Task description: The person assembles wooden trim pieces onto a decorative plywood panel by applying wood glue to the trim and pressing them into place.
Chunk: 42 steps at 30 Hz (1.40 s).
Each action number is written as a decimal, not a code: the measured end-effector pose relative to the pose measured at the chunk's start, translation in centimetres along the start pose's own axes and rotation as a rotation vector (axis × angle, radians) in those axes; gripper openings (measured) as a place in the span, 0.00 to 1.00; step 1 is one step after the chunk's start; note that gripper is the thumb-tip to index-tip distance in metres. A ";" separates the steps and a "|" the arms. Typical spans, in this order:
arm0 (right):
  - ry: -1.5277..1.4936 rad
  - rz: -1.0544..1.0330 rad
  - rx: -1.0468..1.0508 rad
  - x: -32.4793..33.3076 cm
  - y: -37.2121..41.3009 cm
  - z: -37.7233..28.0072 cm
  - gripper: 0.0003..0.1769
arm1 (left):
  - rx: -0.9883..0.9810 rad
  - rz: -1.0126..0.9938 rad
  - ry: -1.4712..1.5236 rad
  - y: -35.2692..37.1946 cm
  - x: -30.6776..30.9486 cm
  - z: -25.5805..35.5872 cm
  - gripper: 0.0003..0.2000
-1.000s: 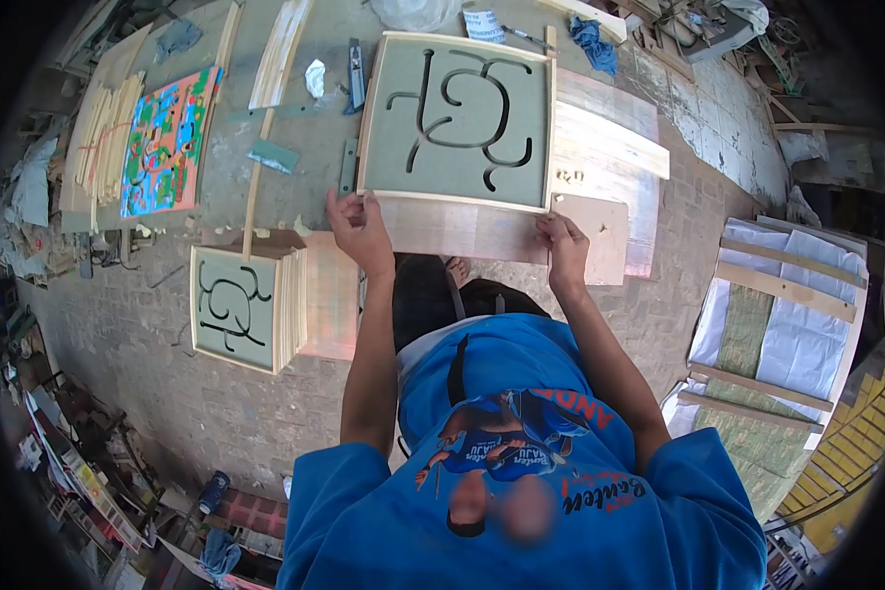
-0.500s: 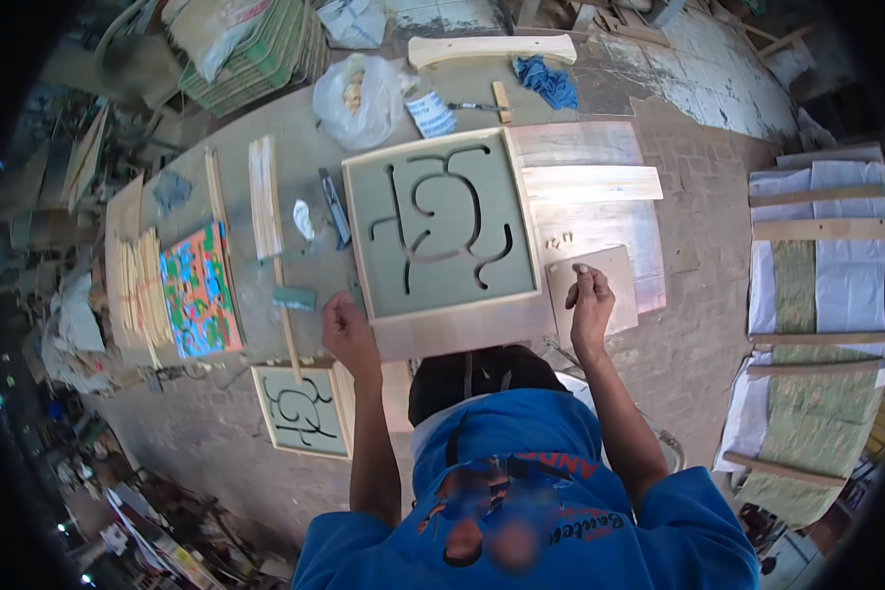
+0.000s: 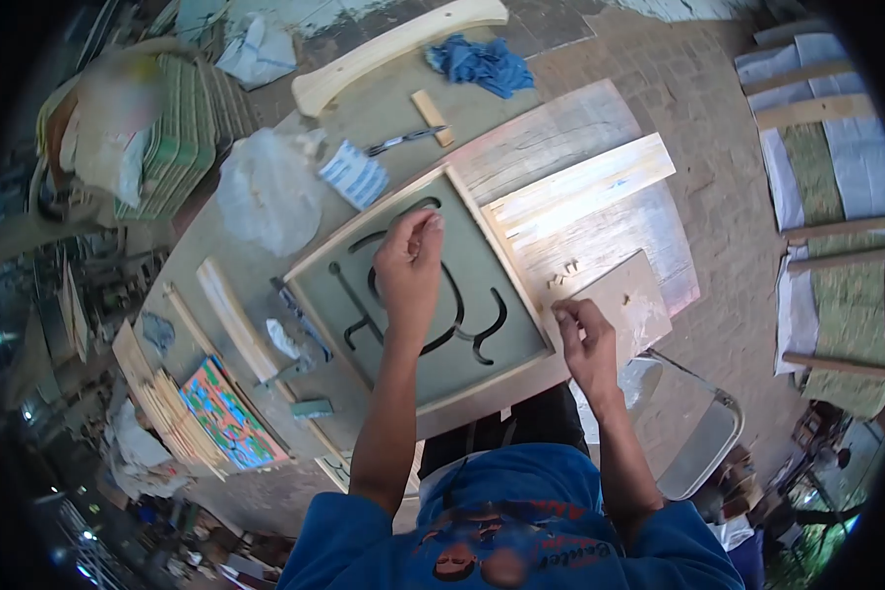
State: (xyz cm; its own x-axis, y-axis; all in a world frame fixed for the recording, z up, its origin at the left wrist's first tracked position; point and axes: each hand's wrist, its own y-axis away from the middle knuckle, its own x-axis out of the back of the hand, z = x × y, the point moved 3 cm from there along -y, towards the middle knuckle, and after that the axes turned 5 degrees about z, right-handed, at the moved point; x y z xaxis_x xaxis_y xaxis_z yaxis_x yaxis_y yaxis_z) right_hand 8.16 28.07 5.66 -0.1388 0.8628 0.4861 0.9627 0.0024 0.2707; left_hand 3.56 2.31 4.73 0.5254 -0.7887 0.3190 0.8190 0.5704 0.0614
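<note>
A square grey-green panel (image 3: 472, 258) with curved black grooves lies before me, edged by a pale wooden frame (image 3: 501, 254). My left hand (image 3: 410, 265) is over its upper part, fingertips pinched near the end of the top groove. My right hand (image 3: 590, 351) is beside the frame's lower right corner, thumb and fingers pressed together. What either pinch holds is too small to make out. Several tiny light-brown pieces (image 3: 563, 273) lie just above my right hand. A thin beige board (image 3: 644, 297) lies to its right, with one small piece on it.
Pale wooden slats (image 3: 590, 192) lie right of the panel. Beyond it are a pen (image 3: 403, 141), a printed paper packet (image 3: 354, 175), a plastic bag (image 3: 270, 192) and a blue cloth (image 3: 479, 65). A colourful picture board (image 3: 228, 413) lies left. A metal-framed chair (image 3: 703, 447) stands lower right.
My left hand has moved from beside the panel's lower left corner to over its upper grooves. My right hand has shifted off the beige board toward the frame. The camera view has turned.
</note>
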 end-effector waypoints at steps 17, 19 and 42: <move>-0.016 -0.128 0.227 -0.4 -3.2 1.4 0.19 | -0.257 0.098 -0.723 -3.2 -2.5 0.5 0.13; -0.044 -0.117 0.245 -1.3 -4.4 0.8 0.18 | -0.771 0.149 -0.885 -4.2 -3.9 1.5 0.19; -0.008 -0.151 0.226 -4.0 -7.0 -0.1 0.14 | -0.500 -0.053 -0.725 -6.0 -4.3 -1.1 0.18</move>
State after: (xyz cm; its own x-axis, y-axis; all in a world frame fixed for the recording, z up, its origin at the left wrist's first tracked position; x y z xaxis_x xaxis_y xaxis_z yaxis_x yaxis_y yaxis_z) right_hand 1.94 24.55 1.95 -0.2834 0.8483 0.4474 0.9589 0.2431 0.1463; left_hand -3.38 2.03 1.93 0.3477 -0.3748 0.8594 0.9322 0.2367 -0.2739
